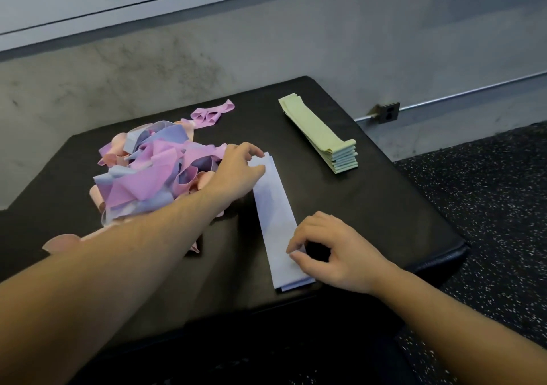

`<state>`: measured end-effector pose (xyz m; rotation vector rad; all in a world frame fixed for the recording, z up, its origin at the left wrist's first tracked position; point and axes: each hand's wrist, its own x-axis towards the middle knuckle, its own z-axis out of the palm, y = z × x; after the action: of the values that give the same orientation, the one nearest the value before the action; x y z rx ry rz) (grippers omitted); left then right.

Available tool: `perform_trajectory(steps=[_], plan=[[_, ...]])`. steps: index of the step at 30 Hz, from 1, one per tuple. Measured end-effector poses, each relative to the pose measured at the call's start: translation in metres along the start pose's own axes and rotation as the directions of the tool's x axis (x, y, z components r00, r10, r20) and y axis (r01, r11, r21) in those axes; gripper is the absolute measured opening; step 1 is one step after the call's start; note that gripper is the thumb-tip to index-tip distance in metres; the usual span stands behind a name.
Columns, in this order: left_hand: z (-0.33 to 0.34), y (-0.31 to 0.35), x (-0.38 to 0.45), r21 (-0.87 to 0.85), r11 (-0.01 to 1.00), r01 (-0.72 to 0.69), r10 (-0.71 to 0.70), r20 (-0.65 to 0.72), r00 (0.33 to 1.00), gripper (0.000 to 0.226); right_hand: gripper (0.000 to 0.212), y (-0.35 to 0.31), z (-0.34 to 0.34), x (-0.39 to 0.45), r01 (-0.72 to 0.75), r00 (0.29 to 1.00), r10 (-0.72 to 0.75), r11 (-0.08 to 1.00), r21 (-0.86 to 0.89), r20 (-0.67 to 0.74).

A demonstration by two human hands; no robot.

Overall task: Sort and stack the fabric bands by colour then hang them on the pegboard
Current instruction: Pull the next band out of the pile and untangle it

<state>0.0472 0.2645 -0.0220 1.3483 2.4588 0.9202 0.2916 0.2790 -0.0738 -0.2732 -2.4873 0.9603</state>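
Progress is being judged as partial, with sorting under way and hanging not yet begun. Nearest the camera, the near end of a pale lavender-blue stack [276, 225] is being pinched at its edge by the right hand [331, 254], whose fingers are being curled in over the fabric. The stack is lying lengthwise on the black padded surface [384, 207], and only a few layers are being shown at its near end. Its far end is being pressed or gripped by the left hand [236, 171], whose fingers are curled down onto the fabric; whether a fold is being pinched there cannot be told. Just to the left, touching that hand, a tangled heap [154, 171] of pink, purple, peach and blue bands is waiting to be sorted, and one loose pink band [211, 115] is lying apart behind it. Farther back and to the right, a green stack [322, 136] is sitting squared, seemingly finished. No pegboard is being shown, so all hanging is being left to do.
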Motion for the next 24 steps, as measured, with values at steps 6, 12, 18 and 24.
perform_trajectory(steps=[6, 12, 18, 24], plan=[[-0.027, -0.004, -0.058, 0.008, 0.984, -0.180, 0.180, -0.032, 0.983, 0.014, 0.008, -0.002, -0.001, 0.000, -0.124, 0.992, 0.122, 0.990, 0.063, 0.027], [-0.060, -0.049, -0.114, 0.017, 0.953, -0.303, 0.303, -0.110, 0.947, 0.019, 0.020, -0.012, -0.001, 0.006, -0.209, 0.964, 0.235, 0.960, 0.187, -0.128], [-0.097, -0.110, -0.152, 0.267, 0.919, -0.290, 0.342, -0.173, 0.924, 0.023, 0.025, -0.045, 0.003, 0.047, -0.179, 0.984, 0.179, 0.983, 0.025, 0.010], [-0.121, -0.161, -0.161, 0.411, 0.911, -0.030, 0.139, -0.239, 0.961, 0.042, 0.029, -0.093, 0.029, 0.105, -0.004, 0.984, 0.021, 0.995, -0.098, 0.177]])
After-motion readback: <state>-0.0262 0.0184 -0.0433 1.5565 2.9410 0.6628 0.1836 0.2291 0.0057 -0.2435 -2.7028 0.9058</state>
